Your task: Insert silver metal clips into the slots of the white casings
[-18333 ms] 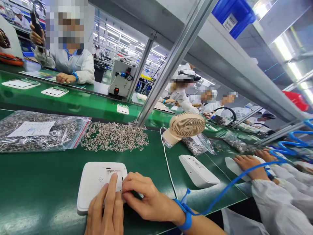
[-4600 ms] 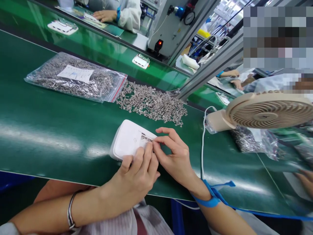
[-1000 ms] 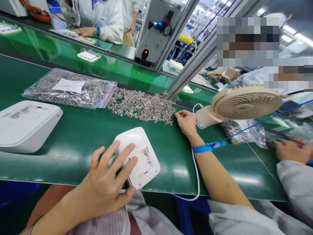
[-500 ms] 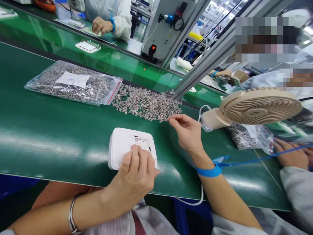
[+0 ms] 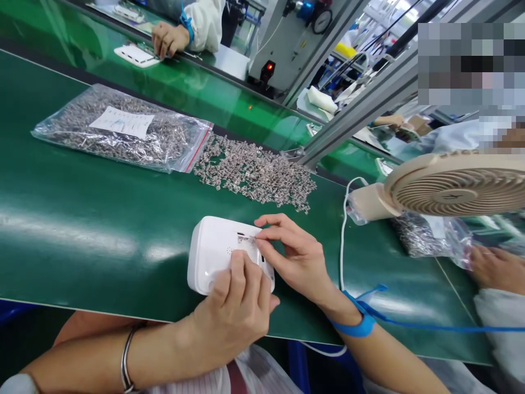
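A white plastic housing with rounded corners lies on the green bench, its recessed compartment facing up. My left hand grips the housing at its near right side, fingers bent over the top face. At the compartment's right end, the thumb and fingertips of my right hand are pinched together. Whatever is between them is too small to make out. Small metal pieces show inside the recess. Beyond the housing spreads a pile of small metal spring-like contacts.
Left of the pile lies a clear zip bag full of similar metal pieces. A beige fan with a white cable stands at right. A metal post slants up behind. Co-workers' hands are across the line and at far right.
My right hand has come from the edge of the metal pile to the housing's compartment. My left hand still holds the housing. Across the line, a co-worker's hand has reached a white panel.
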A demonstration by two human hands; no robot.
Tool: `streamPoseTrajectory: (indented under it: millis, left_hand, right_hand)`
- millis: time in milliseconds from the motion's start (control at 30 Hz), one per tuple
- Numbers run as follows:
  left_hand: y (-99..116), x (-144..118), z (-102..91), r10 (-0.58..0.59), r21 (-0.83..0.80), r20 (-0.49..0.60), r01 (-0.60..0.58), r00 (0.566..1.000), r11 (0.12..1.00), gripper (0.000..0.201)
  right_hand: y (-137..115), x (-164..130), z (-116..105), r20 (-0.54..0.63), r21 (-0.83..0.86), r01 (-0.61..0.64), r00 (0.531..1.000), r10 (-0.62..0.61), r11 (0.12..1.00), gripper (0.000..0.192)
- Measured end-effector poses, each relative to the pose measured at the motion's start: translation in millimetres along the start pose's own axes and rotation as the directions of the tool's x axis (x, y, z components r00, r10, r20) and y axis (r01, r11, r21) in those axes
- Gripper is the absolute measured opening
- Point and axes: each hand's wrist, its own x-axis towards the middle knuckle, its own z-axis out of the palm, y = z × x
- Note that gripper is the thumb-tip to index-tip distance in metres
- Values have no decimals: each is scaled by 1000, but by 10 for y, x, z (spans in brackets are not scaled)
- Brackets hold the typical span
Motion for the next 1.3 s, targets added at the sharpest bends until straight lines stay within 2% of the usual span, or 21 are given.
streamPoseTrajectory:
  millis: [167, 300, 433, 667, 967, 1167, 1300]
  left_hand:
    - [-15, 4, -20, 4, -14, 2, -4, 1000, 1000, 35]
    - [-21, 7, -25, 17, -8, 15, -17, 1000, 1000, 38]
    - [-25, 9, -31, 24, -4, 32, -24, 999, 1000, 41]
    - [-25, 24, -28, 20, 3, 39, -21, 999, 1000, 41]
    - [-9, 34, -32, 10, 9, 61, -11, 998, 1000, 42]
    - [-25, 53, -44, 9, 21, 71, -10, 997, 1000, 41]
    - [-29, 37, -52, 20, 32, 76, -23, 997, 999, 42]
  right_hand:
    - [-56, -15, -8, 56, -66, 18, 998, -14, 998, 13]
    - [-106, -30, 14, 14, -219, 99, 995, -99, 971, 15]
    - [-113, -50, 57, -23, -295, 103, 993, -115, 950, 14]
    - [-109, -52, 64, -45, -310, 96, 992, -116, 946, 14]
    - [-113, -166, 0, -18, -203, 66, 997, -72, 977, 18]
    - [-131, -208, -25, 54, -300, 83, 996, -70, 950, 23]
    - [-158, -209, -69, 184, -414, 238, 967, -175, 879, 31]
